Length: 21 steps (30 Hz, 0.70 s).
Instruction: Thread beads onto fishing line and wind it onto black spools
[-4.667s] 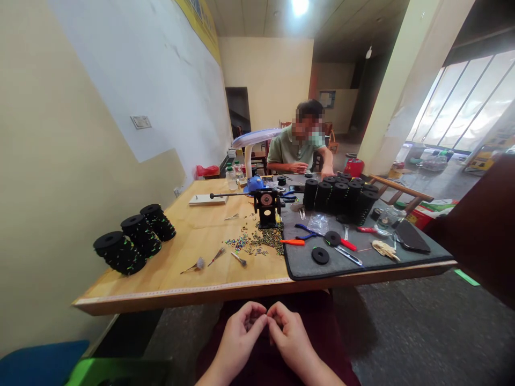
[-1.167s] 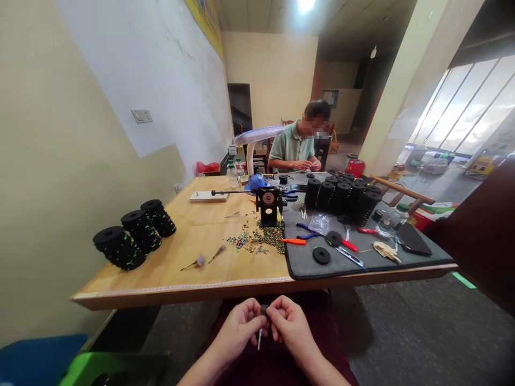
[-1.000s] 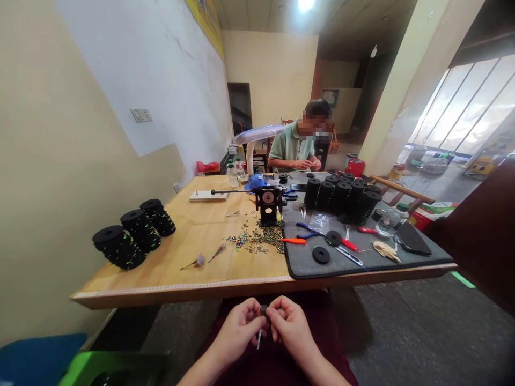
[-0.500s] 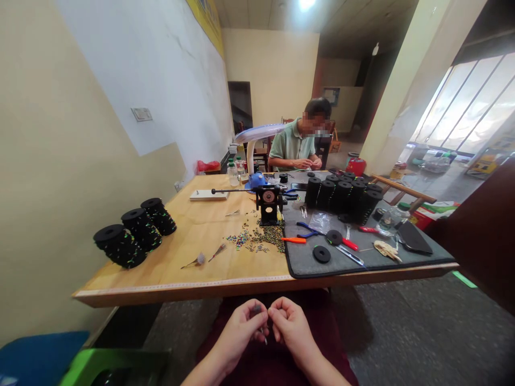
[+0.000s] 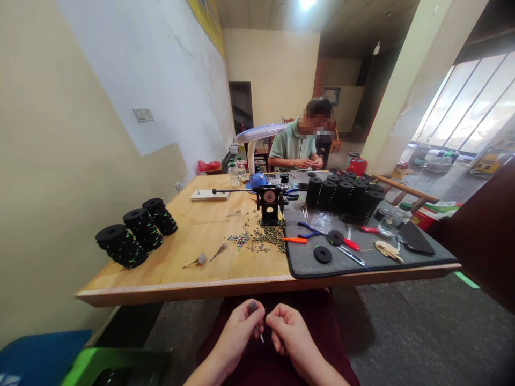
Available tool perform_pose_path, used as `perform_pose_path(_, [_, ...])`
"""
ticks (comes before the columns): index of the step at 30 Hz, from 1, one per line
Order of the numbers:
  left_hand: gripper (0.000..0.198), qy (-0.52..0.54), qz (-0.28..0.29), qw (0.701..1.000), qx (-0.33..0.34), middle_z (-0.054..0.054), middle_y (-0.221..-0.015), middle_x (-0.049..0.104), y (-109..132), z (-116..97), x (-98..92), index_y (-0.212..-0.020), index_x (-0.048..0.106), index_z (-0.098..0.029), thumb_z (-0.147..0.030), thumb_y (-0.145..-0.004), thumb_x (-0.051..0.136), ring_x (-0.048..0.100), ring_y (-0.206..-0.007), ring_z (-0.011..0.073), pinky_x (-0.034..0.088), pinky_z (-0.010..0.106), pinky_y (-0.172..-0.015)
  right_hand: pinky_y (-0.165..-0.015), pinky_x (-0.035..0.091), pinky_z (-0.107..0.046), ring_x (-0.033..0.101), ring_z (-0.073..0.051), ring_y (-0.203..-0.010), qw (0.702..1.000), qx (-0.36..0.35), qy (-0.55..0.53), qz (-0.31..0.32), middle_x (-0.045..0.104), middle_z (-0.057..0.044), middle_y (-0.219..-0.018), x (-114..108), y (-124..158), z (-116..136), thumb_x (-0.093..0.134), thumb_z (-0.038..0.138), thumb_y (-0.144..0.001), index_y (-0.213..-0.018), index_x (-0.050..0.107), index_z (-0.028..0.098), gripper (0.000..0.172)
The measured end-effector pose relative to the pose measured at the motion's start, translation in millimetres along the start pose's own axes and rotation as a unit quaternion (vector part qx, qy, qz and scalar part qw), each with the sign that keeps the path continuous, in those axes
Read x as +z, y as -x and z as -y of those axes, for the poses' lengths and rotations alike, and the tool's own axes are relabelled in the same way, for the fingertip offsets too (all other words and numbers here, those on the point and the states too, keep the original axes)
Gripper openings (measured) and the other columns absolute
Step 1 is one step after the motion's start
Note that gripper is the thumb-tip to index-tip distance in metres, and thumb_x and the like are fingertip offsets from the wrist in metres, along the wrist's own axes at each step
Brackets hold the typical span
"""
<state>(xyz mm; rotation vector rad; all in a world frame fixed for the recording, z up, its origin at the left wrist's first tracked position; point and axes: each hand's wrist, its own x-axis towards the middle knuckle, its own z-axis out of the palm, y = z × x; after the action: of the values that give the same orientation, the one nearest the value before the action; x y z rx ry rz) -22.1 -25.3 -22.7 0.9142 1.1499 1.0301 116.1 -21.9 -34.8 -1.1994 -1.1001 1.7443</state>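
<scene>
My left hand (image 5: 238,335) and my right hand (image 5: 290,335) are held close together over my lap, below the near edge of the wooden table (image 5: 193,281). The left hand's fingers pinch a small grey tuft on a thin pale stem (image 5: 254,315). The right hand's fingers are curled in a pinch right beside it; what they hold is too small to make out. On the table ahead lie scattered small beads (image 5: 257,240) and two loose feather pieces (image 5: 201,258).
Three black spools (image 5: 134,236) sit at the table's left. A black winding device (image 5: 269,202) stands mid-table. A grey mat (image 5: 382,262) carries pliers (image 5: 293,240), black discs and a cluster of black spools (image 5: 341,194). Another person sits at the far end beside a lamp (image 5: 257,136).
My hands, pressed together around the small piece a second ago, have drawn slightly apart and lower. The tufted stem now stays in the left hand's pinch.
</scene>
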Motion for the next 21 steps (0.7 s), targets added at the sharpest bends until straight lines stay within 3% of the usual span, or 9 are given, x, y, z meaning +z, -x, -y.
perform_pose_path(10, [0.021,-0.219,-0.059,0.959,0.170,0.000,-0.067,0.058,5.9,-5.9,-1.5,-0.074,0.057,-0.019,-0.039,-0.081,0.059,0.051,-0.062,0.0155,0.041,0.025,-0.060,-0.032,0.011,-0.017,0.024,-0.003,-0.026,0.999,0.018,-0.044,0.014,0.044,0.011,-0.031,2.2,2.3,2.7,0.065,0.048,-0.068,-0.063,0.046,0.019,0.035])
perform_pose_path(21, [0.018,-0.274,-0.059,0.937,0.209,0.002,-0.068,0.062,8.0,-7.6,-1.6,-0.074,0.060,-0.021,-0.036,-0.083,0.057,0.055,-0.063,0.0182,0.040,0.025,-0.060,-0.033,0.008,-0.019,0.023,-0.002,-0.026,0.996,0.024,-0.088,0.019,0.044,0.010,-0.031,2.1,1.7,2.6,0.068,0.047,-0.066,-0.063,0.048,0.018,0.035])
